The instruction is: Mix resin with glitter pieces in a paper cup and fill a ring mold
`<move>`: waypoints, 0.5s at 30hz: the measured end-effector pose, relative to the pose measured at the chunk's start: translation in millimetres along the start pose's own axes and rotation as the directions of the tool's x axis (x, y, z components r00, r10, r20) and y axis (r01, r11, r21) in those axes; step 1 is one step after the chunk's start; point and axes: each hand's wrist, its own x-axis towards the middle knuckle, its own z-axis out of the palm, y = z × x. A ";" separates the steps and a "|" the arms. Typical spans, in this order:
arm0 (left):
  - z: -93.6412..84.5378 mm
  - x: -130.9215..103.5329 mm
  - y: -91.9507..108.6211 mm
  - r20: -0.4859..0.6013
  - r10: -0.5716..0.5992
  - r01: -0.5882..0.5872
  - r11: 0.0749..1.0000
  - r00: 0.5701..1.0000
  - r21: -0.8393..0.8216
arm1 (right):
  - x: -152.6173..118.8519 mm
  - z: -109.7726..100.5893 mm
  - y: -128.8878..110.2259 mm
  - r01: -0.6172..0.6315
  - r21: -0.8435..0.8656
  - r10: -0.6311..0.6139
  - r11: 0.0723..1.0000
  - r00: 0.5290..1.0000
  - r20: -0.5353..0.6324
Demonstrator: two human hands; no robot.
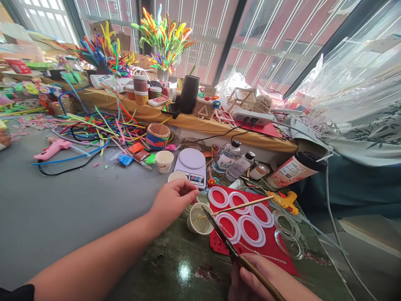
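My left hand [176,195] is closed in a pinch just above a paper cup [191,225], on a thin pale strand whose kind I cannot make out. My right hand [250,274] grips a pair of scissors [230,246] with dark narrow blades and a brownish handle. The blade tips point at the cup's rim, near my left fingertips. Inside the cup is a cloudy, glittery liquid, and a wooden stick [241,206] leans out to the right. Beside it, several white ring-shaped moulds [253,230] lie on a red sheet [277,251].
Behind my left hand stand another paper cup [164,162] and a lilac kitchen scale [191,161]. Two clear bottles [226,158] are further right. A yellow glue gun [286,202] and clear rings [290,240] lie by the sheet. A pink glue gun [54,149] rests far left.
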 end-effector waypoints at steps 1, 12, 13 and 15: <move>-0.1 0.0 0.6 -0.002 0.001 -0.001 1.000 1.000 0.000 | -0.4 -0.9 -1.1 0.008 -0.001 -0.008 1.000 1.000 0.014; -1.3 2.5 -1.2 -0.030 0.036 -0.036 0.999 0.999 -0.022 | -11.4 -10.0 -9.9 -0.068 -0.048 0.069 0.997 0.998 0.004; -1.4 2.4 -1.5 -0.030 0.041 -0.042 0.999 0.999 -0.017 | -12.8 -10.6 -13.0 -0.091 -0.056 0.091 0.994 0.996 -0.005; -1.8 1.9 -1.3 -0.033 0.048 -0.049 0.999 0.998 -0.012 | -14.4 -9.5 -18.1 -0.112 -0.069 0.111 0.991 0.994 -0.009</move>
